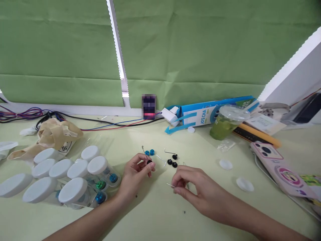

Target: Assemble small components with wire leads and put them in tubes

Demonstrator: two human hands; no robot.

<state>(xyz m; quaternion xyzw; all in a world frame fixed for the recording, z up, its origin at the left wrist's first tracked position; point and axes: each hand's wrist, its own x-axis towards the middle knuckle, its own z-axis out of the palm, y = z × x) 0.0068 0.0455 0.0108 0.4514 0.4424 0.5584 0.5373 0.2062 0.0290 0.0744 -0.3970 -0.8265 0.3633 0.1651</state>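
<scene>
My left hand is closed, pinching a small black round knob between thumb and fingers. A thin metal rod rises behind those fingers; whether it joins the knob I cannot tell. My right hand pinches a thin metal pin, which points left out of its fingertips. Just beyond the hands lie two blue round knobs, three loose black knobs and bent metal rods. Tiny bits, such as a small nut-like piece, rest on the table near me.
Several clear jars with white lids crowd the left, by a beige cloth bag. On the right are a lidded green drink cup, two loose lids and a pink phone. Cables cross the back.
</scene>
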